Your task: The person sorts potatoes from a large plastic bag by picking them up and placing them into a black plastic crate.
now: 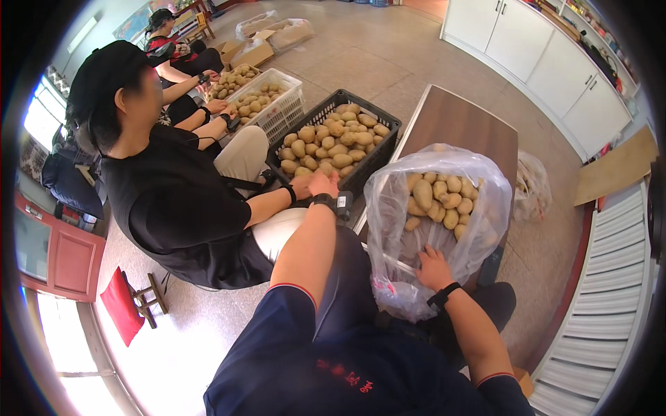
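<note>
My left hand (323,184) is at the near edge of a black plastic crate (393,125) heaped with potatoes (340,139). Its fingers are curled about a potato (327,168), partly hidden by the hand. Beside it lies the hand (301,187) of the person seated at my left. A clear plastic bag (388,208) stands wide open in front of me, with several potatoes (444,197) in its far part. My right hand (435,269) rests at the bag's near side, fingers stretched apart on the plastic, holding no potato.
A brown-topped bench (472,125) extends beyond the bag. White crates (284,104) of potatoes stand past the black one, near other seated people. Another filled bag (531,184) sits right of the bench. A red-seated stool (121,305) lies at the left; a white ribbed radiator (596,291) lines the right.
</note>
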Demonstrator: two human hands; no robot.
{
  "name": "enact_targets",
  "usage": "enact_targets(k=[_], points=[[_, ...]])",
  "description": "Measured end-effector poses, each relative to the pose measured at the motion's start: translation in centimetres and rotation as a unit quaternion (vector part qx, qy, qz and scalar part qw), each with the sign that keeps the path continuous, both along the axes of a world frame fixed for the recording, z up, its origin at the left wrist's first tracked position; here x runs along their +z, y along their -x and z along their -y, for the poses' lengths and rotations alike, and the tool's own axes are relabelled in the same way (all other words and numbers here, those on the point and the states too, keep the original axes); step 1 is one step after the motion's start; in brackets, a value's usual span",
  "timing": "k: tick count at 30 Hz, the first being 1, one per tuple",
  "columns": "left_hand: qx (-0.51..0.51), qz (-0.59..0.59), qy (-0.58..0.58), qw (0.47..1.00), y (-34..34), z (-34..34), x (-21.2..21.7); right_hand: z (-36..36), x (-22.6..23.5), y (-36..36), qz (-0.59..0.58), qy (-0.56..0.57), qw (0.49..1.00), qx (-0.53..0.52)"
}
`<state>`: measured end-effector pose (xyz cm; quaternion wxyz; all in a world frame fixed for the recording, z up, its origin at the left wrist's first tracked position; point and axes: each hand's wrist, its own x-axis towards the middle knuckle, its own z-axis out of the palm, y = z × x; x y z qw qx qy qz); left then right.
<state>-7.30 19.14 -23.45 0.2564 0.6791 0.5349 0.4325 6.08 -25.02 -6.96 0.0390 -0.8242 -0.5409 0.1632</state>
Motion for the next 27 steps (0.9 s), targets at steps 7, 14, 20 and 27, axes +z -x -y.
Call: enact_targets(k=[7, 14, 20, 27], points=[[-0.111, 0.351, 0.255, 0.894, 2.8, -0.6, 6.0, -1.1, 0.1, 0.4, -0.022, -0.045, 0.999, 0.009], [0.011, 0.541, 0.421, 0.728, -1.4, 7.2, 18.6, -0.3, -0.6, -0.3, -0.010, -0.052, 0.999, 0.009], [-0.096, 0.503, 0.446, 0.734, -3.6, 11.2, 22.0, -1.7, 0.1, -2.6, -0.073, 0.015, 0.997, -0.021], [-0.177, 0.396, 0.463, 0.773, -4.7, 14.3, 23.9, -5.7, 6.3, -3.9, -0.040, -0.102, 0.990, -0.091]])
